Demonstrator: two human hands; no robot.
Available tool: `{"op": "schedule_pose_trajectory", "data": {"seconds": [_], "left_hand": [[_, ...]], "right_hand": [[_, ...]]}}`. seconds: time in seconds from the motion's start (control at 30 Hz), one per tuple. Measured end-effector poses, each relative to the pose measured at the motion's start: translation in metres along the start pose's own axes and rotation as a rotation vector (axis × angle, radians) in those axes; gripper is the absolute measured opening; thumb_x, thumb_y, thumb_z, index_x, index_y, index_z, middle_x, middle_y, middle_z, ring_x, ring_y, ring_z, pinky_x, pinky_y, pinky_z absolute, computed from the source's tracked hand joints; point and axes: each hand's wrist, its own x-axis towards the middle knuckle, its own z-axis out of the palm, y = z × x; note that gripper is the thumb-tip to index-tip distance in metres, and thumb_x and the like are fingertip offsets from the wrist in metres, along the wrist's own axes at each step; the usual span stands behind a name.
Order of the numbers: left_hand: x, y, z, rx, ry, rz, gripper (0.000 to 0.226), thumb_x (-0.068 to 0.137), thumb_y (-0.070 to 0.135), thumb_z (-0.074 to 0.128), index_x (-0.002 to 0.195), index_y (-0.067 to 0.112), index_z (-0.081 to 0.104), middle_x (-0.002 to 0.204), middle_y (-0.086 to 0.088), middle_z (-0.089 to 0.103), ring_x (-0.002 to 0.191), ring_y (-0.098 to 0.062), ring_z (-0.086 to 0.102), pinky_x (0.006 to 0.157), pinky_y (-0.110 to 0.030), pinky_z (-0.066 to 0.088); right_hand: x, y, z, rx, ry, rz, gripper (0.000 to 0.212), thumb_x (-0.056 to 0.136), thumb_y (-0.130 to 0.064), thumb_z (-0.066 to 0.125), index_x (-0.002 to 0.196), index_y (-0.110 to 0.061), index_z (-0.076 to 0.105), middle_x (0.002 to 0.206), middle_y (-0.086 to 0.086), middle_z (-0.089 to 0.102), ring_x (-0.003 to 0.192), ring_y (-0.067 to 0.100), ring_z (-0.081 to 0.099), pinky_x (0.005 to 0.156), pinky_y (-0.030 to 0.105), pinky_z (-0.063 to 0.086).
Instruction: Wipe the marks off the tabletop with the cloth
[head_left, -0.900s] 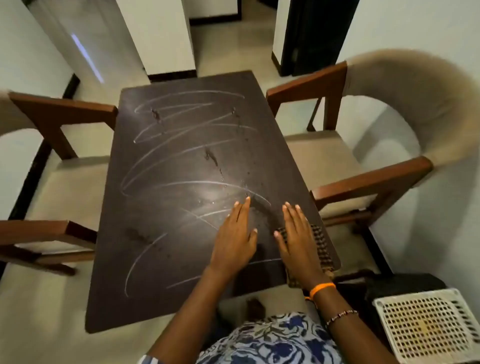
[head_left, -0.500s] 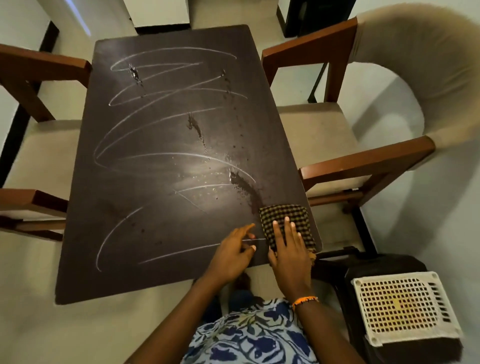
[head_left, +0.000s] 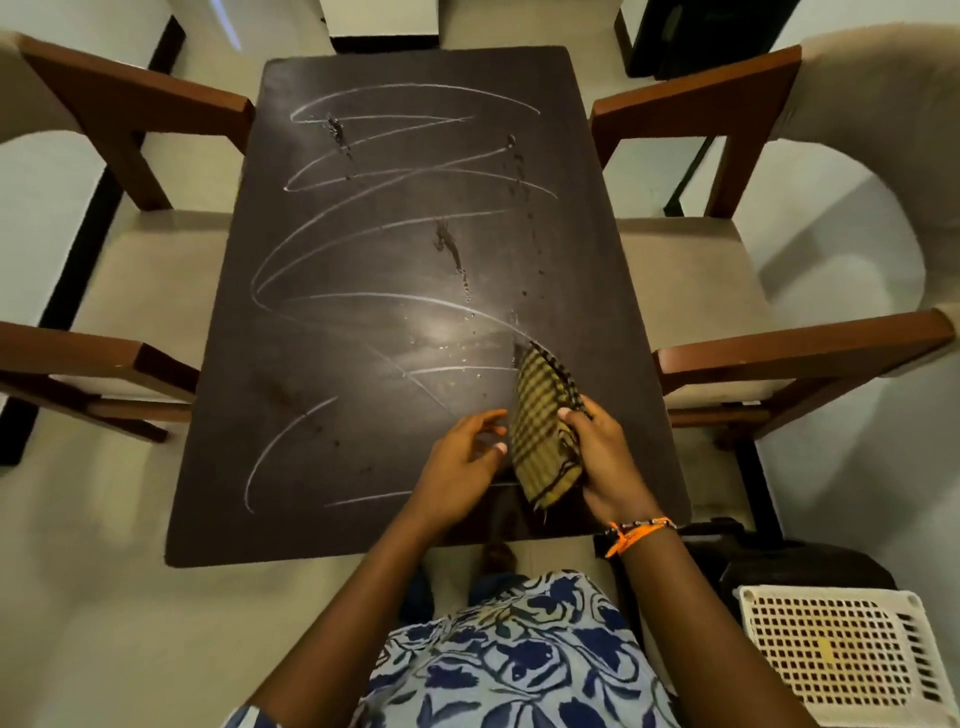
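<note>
Now the right hand (head_left: 605, 457) grips the cloth (head_left: 543, 423) above the tabletop (head_left: 363, 338), left hand (head_left: 460, 462) loosely open beside.

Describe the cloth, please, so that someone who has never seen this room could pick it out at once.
Find the dark rectangular tabletop scrawled with white looping marks, standing between two wooden armchairs. At its near right corner, the right hand holds the cloth lifted on edge, beside the left hand. It is the only fabric there, checked yellow and black.
</note>
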Motion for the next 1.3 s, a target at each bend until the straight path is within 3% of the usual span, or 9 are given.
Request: {"op": "schedule_pose_trajectory", "data": {"seconds": [0.13, 0.3, 0.47, 0.67, 0.87, 1.07, 1.17, 1.23, 1.3], "left_hand": [[0.006, -0.006, -0.04, -0.039, 0.129, 0.044, 0.036, 0.09, 0.002, 0.053, 0.125, 0.012, 0.055, 0.122, -0.002, 0.055, 0.106, -0.008, 0.054, 0.092, -0.02, 0.045], [0.018, -0.022, -0.105, -0.051, 0.205, 0.091, 0.032, 0.088, 0.0, 0.054, 0.117, 0.013, 0.06, 0.118, 0.0, 0.059, 0.107, -0.012, 0.057, 0.099, -0.033, 0.047], [0.056, -0.05, -0.19, 0.159, 0.198, 0.137, 0.032, 0.09, 0.011, 0.054, 0.12, 0.022, 0.061, 0.123, 0.007, 0.059, 0.117, -0.007, 0.047, 0.101, -0.016, 0.035], [0.142, -0.078, -0.293, 0.316, 0.188, 0.142, 0.032, 0.089, 0.014, 0.054, 0.119, 0.024, 0.061, 0.123, 0.005, 0.059, 0.119, -0.012, 0.046, 0.093, -0.011, 0.029], [0.249, -0.074, -0.345, 0.482, 0.209, 0.087, 0.041, 0.092, 0.02, 0.05, 0.132, 0.023, 0.05, 0.137, 0.003, 0.049, 0.13, -0.017, 0.041, 0.113, -0.032, 0.026], [0.347, -0.045, -0.381, 0.684, 0.236, 0.015, 0.045, 0.09, 0.015, 0.05, 0.135, 0.013, 0.044, 0.141, -0.008, 0.043, 0.134, -0.024, 0.035, 0.116, -0.041, 0.019], [0.376, -0.051, -0.392, 0.73, 0.272, -0.104, 0.05, 0.087, 0.018, 0.059, 0.134, 0.008, 0.043, 0.142, -0.011, 0.04, 0.133, -0.028, 0.033, 0.112, -0.04, 0.027], [0.382, -0.063, -0.389, 0.683, 0.273, -0.191, 0.062, 0.085, 0.02, 0.065, 0.138, 0.005, 0.037, 0.148, -0.014, 0.031, 0.136, -0.03, 0.03, 0.112, -0.039, 0.029], [0.384, -0.075, -0.386, 0.642, 0.257, -0.21, 0.073, 0.085, 0.02, 0.067, 0.144, 0.003, 0.027, 0.155, -0.013, 0.018, 0.143, -0.029, 0.021, 0.113, -0.037, 0.028]], "right_hand": [[0.015, -0.001, 0.045, 0.387, -0.147, 0.264, 0.033, 0.09, -0.013, 0.046, 0.118, 0.001, 0.058, 0.097, 0.013, 0.072, 0.086, 0.022, 0.07, 0.071, 0.031, 0.058], [0.041, 0.002, 0.117, 0.532, -0.293, 0.319, 0.078, 0.039, -0.021, 0.089, 0.111, 0.001, 0.066, 0.115, 0.02, 0.066, 0.102, 0.031, 0.066, 0.078, 0.042, 0.057], [0.073, -0.008, 0.206, 0.419, -0.238, 0.225, 0.036, 0.087, -0.01, 0.055, 0.12, 0.003, 0.057, 0.111, 0.023, 0.066, 0.095, 0.032, 0.068, 0.07, 0.039, 0.058], [0.139, -0.044, 0.309, -0.065, -0.159, -0.032, 0.02, 0.088, -0.002, 0.055, 0.106, 0.001, 0.063, 0.094, 0.016, 0.07, 0.079, 0.022, 0.069, 0.069, 0.03, 0.057], [0.23, -0.106, 0.355, -0.374, -0.004, -0.374, 0.012, 0.088, 0.003, 0.055, 0.091, -0.006, 0.063, 0.078, 0.006, 0.062, 0.056, -0.002, 0.057, 0.055, 0.011, 0.047], [0.334, -0.165, 0.373, -0.999, 0.371, -0.727, 0.022, 0.088, -0.021, 0.058, 0.108, -0.018, 0.066, 0.092, 0.007, 0.068, 0.091, 0.026, 0.062, 0.075, 0.033, 0.044], [0.387, -0.161, 0.382, -1.222, 0.178, -0.659, 0.039, 0.091, -0.034, 0.053, 0.128, -0.02, 0.054, 0.127, 0.011, 0.06, 0.12, 0.032, 0.051, 0.096, 0.041, 0.039], [0.42, -0.144, 0.378, -1.484, 0.017, -0.488, 0.056, 0.095, -0.048, 0.041, 0.145, -0.024, 0.03, 0.154, 0.006, 0.027, 0.143, 0.027, 0.018, 0.113, 0.052, 0.012], [0.443, -0.123, 0.372, -1.606, 0.011, -0.46, 0.062, 0.095, -0.054, 0.029, 0.149, -0.029, 0.012, 0.159, 0.001, 0.001, 0.146, 0.024, -0.005, 0.114, 0.054, -0.001]]}}
